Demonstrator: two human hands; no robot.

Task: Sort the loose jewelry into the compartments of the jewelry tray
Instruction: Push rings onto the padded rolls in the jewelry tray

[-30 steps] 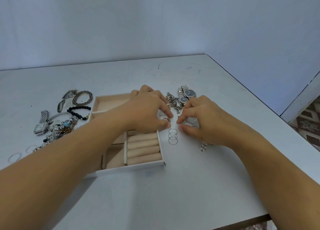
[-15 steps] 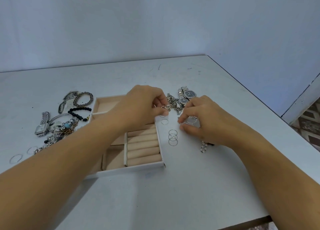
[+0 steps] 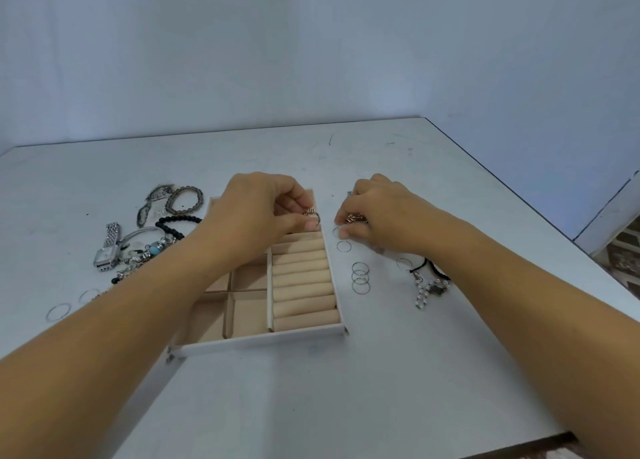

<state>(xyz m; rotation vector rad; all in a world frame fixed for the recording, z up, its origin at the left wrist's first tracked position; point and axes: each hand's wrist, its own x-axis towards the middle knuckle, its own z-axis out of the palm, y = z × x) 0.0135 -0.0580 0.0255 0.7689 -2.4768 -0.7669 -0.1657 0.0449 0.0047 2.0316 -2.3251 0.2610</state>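
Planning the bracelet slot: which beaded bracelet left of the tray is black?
The black bracelet, nearer the camera; the brown bracelet lies just behind it, farther back, as a full loop.

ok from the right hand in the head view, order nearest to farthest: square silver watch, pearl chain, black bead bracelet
1. pearl chain, right of the jewelry tray, beside the right hand wrist
2. black bead bracelet, left of the tray
3. square silver watch, far left

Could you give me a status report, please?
Left hand pinches ring over tray. Right hand pinches gold piece. Thin rings beside tray, not blocking.
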